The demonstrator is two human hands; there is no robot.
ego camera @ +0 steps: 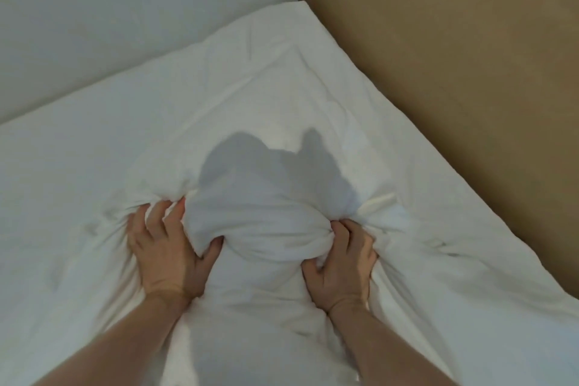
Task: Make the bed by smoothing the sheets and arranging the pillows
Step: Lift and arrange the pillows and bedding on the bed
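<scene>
Both hands, left hand [163, 247] and right hand [341, 263], grip bunched white bedding [260, 222] beside tan headboard [454, 56].

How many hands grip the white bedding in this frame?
2. The left hand bunches the white bedding left of the raised fold; the right hand grips it on the right.

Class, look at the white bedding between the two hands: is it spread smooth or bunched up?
Bunched up: the left hand and right hand each grip a fistful of white bedding, raising a creased mound.

White sheet [282, 97] spread over bed, wrinkled, bunched into raised fold at centre, far corner flat.
</scene>
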